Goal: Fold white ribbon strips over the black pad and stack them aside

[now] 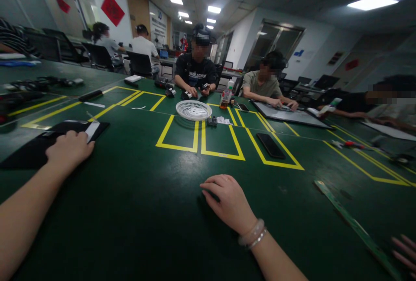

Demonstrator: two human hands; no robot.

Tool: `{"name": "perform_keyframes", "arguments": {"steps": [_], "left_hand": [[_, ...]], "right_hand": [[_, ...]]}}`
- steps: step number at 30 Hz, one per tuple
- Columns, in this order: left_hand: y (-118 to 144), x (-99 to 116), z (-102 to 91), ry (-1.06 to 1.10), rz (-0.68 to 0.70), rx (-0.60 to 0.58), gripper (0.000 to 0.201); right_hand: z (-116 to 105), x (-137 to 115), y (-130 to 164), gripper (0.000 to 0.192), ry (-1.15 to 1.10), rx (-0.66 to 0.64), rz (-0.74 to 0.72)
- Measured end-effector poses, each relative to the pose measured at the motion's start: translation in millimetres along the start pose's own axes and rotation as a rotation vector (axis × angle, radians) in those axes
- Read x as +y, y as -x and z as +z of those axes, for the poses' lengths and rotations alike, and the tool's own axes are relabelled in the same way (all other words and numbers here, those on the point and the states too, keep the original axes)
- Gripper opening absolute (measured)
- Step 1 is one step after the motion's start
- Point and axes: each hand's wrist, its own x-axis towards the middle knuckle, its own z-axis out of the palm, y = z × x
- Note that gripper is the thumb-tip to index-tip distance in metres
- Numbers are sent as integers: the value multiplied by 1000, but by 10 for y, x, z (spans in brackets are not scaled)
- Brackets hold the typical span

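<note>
My left hand (69, 151) is over a flat black sheet or pouch (24, 149) on the table's left side. A white flat strip (92, 130) with a thin pale tip sticks out between its thumb and index finger; its exact kind is unclear. My right hand (229, 201), with bracelets at the wrist, rests on the bare green tabletop (156, 229). Its fingers bend loosely, the thumb sits apart from them, and nothing shows in it. Ahead of it lies a black phone (270, 145) inside a yellow-taped outline.
A white round basket (193, 111) stands mid-table beside a small grey part (212, 121). At right lie a long green strip (354, 224) and another person's hand (404, 250). Opposite, people work; one handles a large panel (289, 114). Cables (42, 84) lie far left.
</note>
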Motion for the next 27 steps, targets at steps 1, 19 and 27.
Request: {"name": "perform_keyframes", "arguments": {"steps": [1, 19, 27], "left_hand": [[8, 5, 6, 10, 48, 24, 68], [744, 1879, 39, -39, 878, -579, 28], [1146, 2291, -100, 147, 1204, -485, 27]], "right_hand": [[0, 0, 1, 19, 4, -3, -1], [-20, -21, -4, 26, 9, -23, -51], [5, -44, 1, 48, 15, -127, -29]]}}
